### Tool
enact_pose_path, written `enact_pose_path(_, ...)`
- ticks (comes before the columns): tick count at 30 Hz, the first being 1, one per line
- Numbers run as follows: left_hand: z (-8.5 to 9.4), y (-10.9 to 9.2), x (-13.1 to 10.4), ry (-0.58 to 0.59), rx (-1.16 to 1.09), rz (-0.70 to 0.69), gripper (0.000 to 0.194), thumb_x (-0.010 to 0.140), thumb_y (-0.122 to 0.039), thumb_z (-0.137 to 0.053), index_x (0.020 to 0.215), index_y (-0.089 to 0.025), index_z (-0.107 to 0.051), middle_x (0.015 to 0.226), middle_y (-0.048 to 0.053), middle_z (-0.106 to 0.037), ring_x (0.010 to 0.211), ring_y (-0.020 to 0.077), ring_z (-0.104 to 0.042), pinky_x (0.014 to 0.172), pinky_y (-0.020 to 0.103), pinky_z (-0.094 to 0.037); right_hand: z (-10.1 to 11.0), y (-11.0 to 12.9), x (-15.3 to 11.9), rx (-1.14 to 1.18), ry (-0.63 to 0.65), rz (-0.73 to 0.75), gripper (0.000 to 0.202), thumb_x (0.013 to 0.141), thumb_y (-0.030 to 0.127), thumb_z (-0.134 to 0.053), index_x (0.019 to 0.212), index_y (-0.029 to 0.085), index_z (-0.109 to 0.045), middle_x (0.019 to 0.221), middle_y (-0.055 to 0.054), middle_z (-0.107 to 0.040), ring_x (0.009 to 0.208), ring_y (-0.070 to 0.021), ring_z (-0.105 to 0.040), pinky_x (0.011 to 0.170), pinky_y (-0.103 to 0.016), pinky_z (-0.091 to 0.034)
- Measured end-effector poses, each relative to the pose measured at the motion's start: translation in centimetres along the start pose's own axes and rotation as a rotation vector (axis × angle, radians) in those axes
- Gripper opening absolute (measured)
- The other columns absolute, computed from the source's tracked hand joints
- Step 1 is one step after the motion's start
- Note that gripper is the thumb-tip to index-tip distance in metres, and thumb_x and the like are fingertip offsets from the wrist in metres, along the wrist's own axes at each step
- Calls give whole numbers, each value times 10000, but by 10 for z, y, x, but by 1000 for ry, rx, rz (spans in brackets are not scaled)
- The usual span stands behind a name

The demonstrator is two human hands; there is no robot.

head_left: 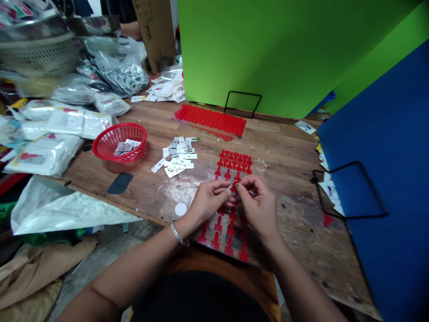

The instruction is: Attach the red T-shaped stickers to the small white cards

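Observation:
My left hand [212, 197] and my right hand [258, 201] meet over the wooden table, their fingertips pinching one small red piece [234, 185] between them. Under and around them lies a clear sheet with rows of red T-shaped pieces [235, 162], partly hidden by my hands. Left of the hands is a loose pile of small white and grey cards [181, 156]. A white round disc [180, 209] lies beside my left wrist.
A red basket [142, 145] holding small cards stands at the left. Behind the hands are red sheets [211, 120]. Bagged parts [67, 120] fill the left side. Green [261, 53] and blue [378, 179] panels with black wire frames bound the back and right.

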State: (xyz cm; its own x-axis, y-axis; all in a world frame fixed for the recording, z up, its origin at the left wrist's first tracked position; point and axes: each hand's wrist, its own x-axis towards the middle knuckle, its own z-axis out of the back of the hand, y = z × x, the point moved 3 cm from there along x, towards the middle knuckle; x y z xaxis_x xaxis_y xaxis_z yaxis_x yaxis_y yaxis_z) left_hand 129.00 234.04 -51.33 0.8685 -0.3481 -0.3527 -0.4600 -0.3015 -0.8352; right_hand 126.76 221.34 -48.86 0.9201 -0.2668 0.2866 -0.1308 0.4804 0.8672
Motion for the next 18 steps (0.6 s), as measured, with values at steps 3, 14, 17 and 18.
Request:
enact_pose_path(3, -1, -1, 0, 7, 8, 2, 337, 683, -175, -741, 984, -71, -630, 654, 42, -697, 592, 122, -664, 600, 221, -541, -1, -3, 1, 29, 18, -57, 78, 793, 246, -559, 746, 185, -546, 770, -14, -568, 709, -141, -533, 641, -259, -426)
enact_pose_path(14, -1, 2, -1, 3, -10, -19, 374, 652, -214, -762, 975, -73, -640, 649, 44, -694, 596, 130, -664, 597, 229, -542, -4, -6, 1, 164, 40, -248, 131, 744, 306, -601, 754, 183, -557, 660, 19, -578, 553, -109, -508, 529, -230, -408)
enact_pose_path(17, -3, 2, -2, -16, -18, -31, 346, 661, -196, -747, 970, -72, -650, 644, 43, -694, 588, 126, -660, 594, 224, -539, -5, -5, 1, 212, 28, -268, 131, 734, 300, -614, 742, 185, -550, 647, 27, -572, 549, -104, -509, 523, -223, -417)
enact_pose_path(18, -4, 2, -2, -21, -18, -34, 334, 666, -187, -740, 966, -70, -652, 643, 44, -694, 585, 124, -658, 594, 222, -538, -6, -5, 1, 233, 24, -278, 135, 730, 299, -620, 740, 185, -549, 648, 28, -571, 550, -102, -510, 524, -221, -421)
